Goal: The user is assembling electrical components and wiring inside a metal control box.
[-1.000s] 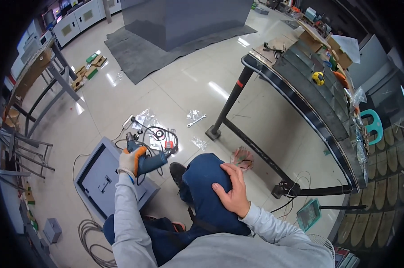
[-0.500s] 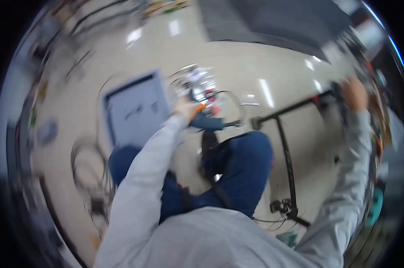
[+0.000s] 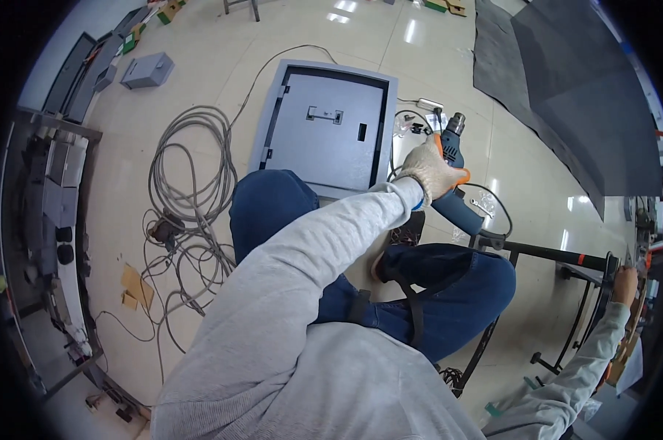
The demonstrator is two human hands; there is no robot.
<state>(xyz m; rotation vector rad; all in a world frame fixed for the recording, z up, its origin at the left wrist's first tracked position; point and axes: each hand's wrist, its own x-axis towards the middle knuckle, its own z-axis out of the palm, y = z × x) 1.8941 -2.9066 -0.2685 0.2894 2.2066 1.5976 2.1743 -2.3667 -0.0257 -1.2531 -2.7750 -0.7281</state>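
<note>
My left hand [image 3: 428, 165], in a cream knit glove with orange fingertips, is closed around a blue-grey corded power drill [image 3: 457, 150]. The drill's chuck points up and away, and its handle slants down to the right above the floor. Just left of it lies a grey metal cabinet [image 3: 320, 139] with its door facing up, a latch in the middle and a small rectangular cutout. Far out to the right, my right hand [image 3: 624, 286] reaches the edge of a cluttered bench or shelf. Its fingers look closed, but what they hold is too small to make out.
Coiled grey cable [image 3: 192, 165] lies on the floor to the left. Beside my right leg stands a black metal frame [image 3: 544, 251]. Dark grey sheeting [image 3: 558, 95] covers the far right, and small hardware [image 3: 412, 126] is scattered beyond the drill. A small grey box [image 3: 146, 71] sits far left.
My view has turned, so the cabinet and drill appear farther right. My left hand keeps hold of the drill. My right hand now appears lower, at the cluttered edge.
</note>
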